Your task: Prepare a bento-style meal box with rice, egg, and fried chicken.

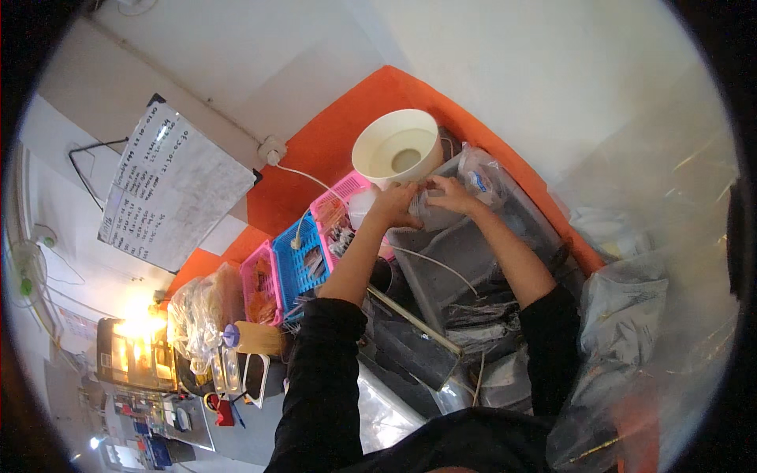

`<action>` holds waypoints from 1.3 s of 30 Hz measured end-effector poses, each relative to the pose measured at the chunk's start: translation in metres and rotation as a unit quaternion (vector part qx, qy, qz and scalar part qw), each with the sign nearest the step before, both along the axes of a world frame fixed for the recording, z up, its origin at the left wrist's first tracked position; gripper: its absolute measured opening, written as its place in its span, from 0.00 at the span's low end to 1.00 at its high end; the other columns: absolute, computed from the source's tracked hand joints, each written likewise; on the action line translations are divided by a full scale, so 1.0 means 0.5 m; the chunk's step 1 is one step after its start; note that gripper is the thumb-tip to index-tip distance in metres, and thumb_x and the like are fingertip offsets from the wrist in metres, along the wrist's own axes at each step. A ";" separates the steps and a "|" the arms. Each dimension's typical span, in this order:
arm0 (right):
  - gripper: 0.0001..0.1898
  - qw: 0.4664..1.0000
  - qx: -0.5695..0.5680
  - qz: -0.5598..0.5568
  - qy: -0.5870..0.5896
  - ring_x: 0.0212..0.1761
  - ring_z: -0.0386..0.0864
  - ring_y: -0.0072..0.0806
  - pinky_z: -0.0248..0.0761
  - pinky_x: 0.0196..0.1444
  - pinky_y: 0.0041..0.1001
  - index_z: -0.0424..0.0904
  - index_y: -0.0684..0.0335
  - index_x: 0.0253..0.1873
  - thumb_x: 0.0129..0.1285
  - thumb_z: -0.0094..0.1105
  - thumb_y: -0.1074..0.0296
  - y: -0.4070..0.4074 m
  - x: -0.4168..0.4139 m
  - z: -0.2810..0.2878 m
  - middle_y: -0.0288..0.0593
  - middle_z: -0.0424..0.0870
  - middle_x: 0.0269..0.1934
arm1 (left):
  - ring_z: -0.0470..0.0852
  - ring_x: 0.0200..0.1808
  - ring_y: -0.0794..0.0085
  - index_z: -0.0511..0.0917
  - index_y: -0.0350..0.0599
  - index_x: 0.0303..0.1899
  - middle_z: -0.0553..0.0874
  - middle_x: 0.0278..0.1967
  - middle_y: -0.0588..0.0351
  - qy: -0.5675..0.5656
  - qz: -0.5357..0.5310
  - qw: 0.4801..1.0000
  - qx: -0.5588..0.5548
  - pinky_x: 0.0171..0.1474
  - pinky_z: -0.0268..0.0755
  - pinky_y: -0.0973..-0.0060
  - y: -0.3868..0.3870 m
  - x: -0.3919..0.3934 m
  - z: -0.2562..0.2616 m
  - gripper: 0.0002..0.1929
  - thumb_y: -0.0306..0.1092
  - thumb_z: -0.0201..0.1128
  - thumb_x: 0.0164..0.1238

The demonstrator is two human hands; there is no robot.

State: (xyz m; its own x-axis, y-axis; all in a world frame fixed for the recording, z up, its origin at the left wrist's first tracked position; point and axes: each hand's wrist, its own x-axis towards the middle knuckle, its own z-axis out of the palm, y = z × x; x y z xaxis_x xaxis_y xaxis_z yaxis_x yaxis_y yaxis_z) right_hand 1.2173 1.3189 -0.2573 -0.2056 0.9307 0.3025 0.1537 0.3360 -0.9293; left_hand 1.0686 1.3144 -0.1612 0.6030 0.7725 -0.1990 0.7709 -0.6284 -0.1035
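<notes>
Both my hands are together at the corner, just below a cream round plastic tub [369, 151]. My left hand [395, 206] curls around a clear, ribbed plastic piece [417, 206], which looks like stacked cups or lids. From the other side, my right hand [452, 196] grips the same piece with bent fingers. Translucent white plastic [359, 208] shows to the left of my left hand. A clear plastic bag [482, 177] with a blue mark lies right beside my right hand. Beneath my hands is a large grey plastic bin [432, 260]; my fingers hide part of the held plastic.
Pink [259, 266] and blue plastic baskets [287, 260] with small packets stand at left. A white cable [307, 184] runs from a wall socket past them. Dark folded plastic [482, 313] lies in the bin. Plastic wrapping [621, 319] hangs at right.
</notes>
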 end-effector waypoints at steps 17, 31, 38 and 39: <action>0.23 1.000 -0.009 0.028 -0.005 0.35 0.74 0.25 0.67 0.30 0.22 0.66 0.66 0.48 0.41 0.54 0.76 -0.014 0.000 0.028 0.45 0.74 0.41 | 0.64 0.53 0.58 0.62 0.54 0.51 0.70 0.49 0.55 -0.048 -0.035 0.998 0.019 0.49 0.47 0.37 0.002 0.001 -0.007 0.39 0.48 0.67 0.27; 0.25 0.965 0.150 -0.200 -0.075 0.28 0.75 0.31 0.69 0.30 0.27 0.62 0.64 0.41 0.34 0.62 0.73 -0.032 -0.051 0.093 0.47 0.76 0.29 | 0.64 0.53 0.58 0.60 0.54 0.52 0.67 0.51 0.58 -0.103 0.012 0.994 0.033 0.45 0.47 0.36 -0.008 -0.020 0.007 0.41 0.55 0.66 0.28; 0.24 0.994 -0.071 -0.056 0.061 0.44 0.70 0.35 0.64 0.45 0.27 0.67 0.63 0.46 0.41 0.60 0.66 -0.014 -0.029 0.054 0.49 0.72 0.42 | 0.65 0.52 0.57 0.60 0.50 0.51 0.68 0.50 0.56 -0.130 0.012 0.991 0.040 0.45 0.51 0.40 0.001 -0.019 0.001 0.40 0.57 0.64 0.31; 0.26 0.991 -0.079 -0.020 0.104 0.45 0.69 0.33 0.63 0.46 0.26 0.65 0.62 0.50 0.43 0.59 0.66 -0.017 -0.039 0.060 0.47 0.71 0.44 | 0.65 0.52 0.57 0.60 0.50 0.51 0.68 0.50 0.56 -0.128 0.012 0.991 0.038 0.45 0.51 0.40 0.000 -0.027 0.003 0.40 0.57 0.64 0.31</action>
